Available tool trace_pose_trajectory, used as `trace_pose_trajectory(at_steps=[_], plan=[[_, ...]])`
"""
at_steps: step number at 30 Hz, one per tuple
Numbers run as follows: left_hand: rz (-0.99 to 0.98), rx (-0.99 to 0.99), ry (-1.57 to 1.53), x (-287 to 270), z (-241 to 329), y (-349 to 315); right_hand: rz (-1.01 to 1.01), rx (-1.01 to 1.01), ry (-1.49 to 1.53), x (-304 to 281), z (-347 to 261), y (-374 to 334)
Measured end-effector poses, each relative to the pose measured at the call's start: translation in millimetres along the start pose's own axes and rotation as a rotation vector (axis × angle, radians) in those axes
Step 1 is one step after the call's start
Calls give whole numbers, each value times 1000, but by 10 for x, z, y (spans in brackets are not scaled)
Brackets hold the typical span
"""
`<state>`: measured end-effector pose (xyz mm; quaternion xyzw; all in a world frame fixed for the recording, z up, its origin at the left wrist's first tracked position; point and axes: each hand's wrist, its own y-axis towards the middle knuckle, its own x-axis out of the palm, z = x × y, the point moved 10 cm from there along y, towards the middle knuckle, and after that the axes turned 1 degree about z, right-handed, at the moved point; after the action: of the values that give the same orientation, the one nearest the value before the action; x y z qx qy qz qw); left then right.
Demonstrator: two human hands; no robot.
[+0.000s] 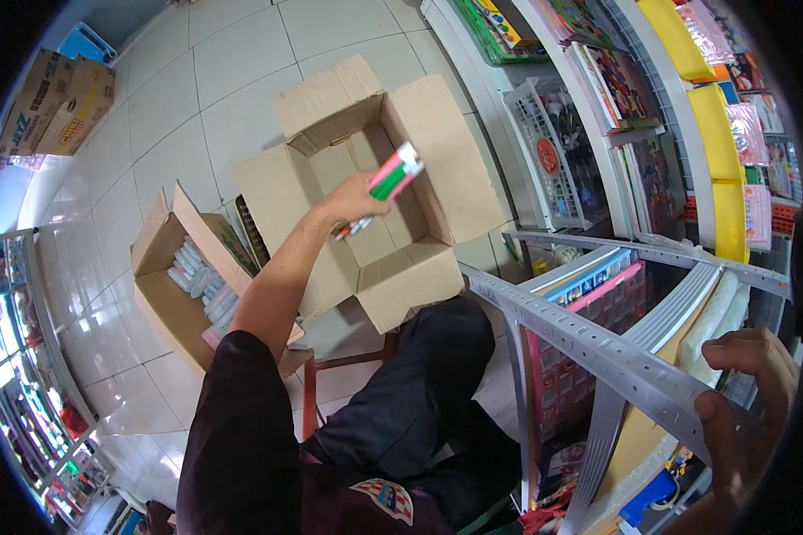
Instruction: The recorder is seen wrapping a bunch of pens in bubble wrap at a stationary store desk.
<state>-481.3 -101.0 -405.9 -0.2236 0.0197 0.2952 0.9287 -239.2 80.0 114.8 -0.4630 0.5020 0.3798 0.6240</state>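
My left hand (355,198) is stretched out over an open cardboard box (446,152) on the floor and grips a slim bundle of pink, green and white packets (393,176). The box looks empty under the hand. My right hand (748,401) sits at the lower right, fingers curled around the end of a grey perforated metal shelf rail (598,352). My dark-trousered knee (437,357) shows between the two arms.
A smaller open carton (165,303) with several pale wrapped items stands at left. Shelves of books, packets and a white wire basket (544,152) fill the right side. A wooden stool (330,370) is under me. Glass display case at far left; tiled floor beyond.
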Motion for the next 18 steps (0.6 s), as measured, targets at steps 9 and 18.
trace_pose_trajectory(at_steps=[9,18], plan=[[-127,-222,81,247,-520,-182,88,-42,-62,-22,-5,43],[105,35,-269,572,530,-557,179,-49,-60,-318,-372,-8]])
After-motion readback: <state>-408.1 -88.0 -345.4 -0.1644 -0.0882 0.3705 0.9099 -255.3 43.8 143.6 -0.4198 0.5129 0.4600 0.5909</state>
